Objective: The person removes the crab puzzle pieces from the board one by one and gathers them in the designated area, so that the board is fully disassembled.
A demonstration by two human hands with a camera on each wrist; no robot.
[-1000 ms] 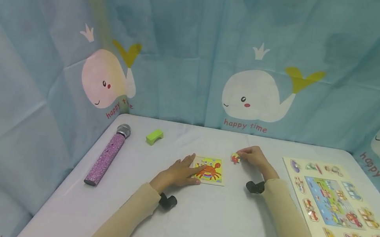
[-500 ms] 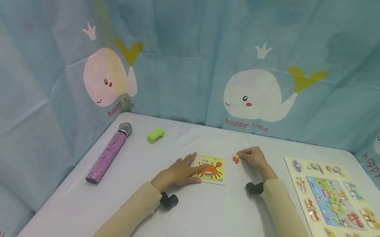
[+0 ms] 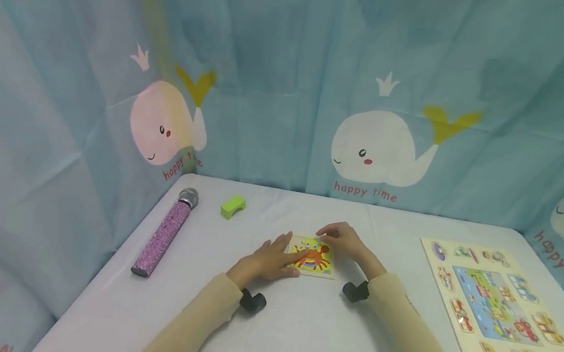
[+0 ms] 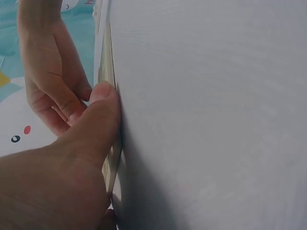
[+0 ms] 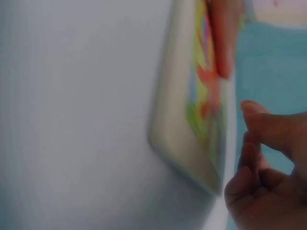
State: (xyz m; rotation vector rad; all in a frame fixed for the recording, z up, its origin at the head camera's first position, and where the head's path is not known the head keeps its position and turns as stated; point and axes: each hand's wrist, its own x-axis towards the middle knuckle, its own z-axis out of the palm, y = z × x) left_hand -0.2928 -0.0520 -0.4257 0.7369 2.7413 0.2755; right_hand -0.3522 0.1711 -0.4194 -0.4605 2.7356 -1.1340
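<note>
On the tabletop (image 3: 289, 335) lies the crab puzzle (image 3: 319, 266), its left part partly hidden under the spread left hand (image 3: 269, 258). At the puzzle's far right corner, the right hand (image 3: 345, 242) has curled fingers; whether they pinch anything, I cannot tell. Right of the puzzle, the head view crops a picture board (image 3: 472, 340).

On the white table (image 3: 289, 329) lie a microphone (image 3: 165, 235), green block (image 3: 233, 206), crab puzzle (image 3: 320, 263) and larger puzzle board (image 3: 474, 342).

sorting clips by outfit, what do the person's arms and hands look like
The left sleeve and right sleeve are long and beige. The left hand and right hand wear no gloves. A small black device sits at each wrist.
</note>
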